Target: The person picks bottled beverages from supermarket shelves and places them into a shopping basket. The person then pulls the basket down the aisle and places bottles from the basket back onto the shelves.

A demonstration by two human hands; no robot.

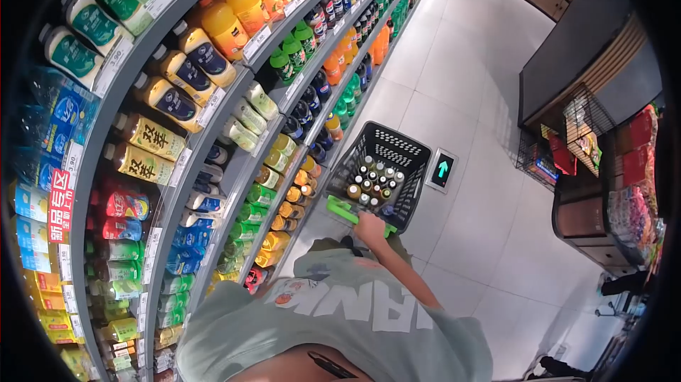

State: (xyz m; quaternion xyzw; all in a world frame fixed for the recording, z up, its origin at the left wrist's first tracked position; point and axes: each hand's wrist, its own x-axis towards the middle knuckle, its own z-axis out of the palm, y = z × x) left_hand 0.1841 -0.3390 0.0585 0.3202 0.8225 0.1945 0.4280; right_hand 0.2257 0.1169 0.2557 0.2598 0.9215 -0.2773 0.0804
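My right hand (370, 229) is closed around the green handle (343, 209) of a black shopping basket (415, 151) with slotted walls. Inside the basket, several small bottles (376, 180) stand upright close together, their caps facing up. What they contain I cannot make out. The basket is in front of my body, close beside the drink shelves. My left hand does not show; the left arm is mostly hidden by my grey-green T-shirt (333, 311).
Curved shelves of bottled drinks (223, 27) with price tags run along the left. A floor sign (441, 169) with a green arrow lies right of the basket on pale tiles (468, 205). Wire racks (587, 119) and a counter with packaged goods (596, 226) stand on the right.
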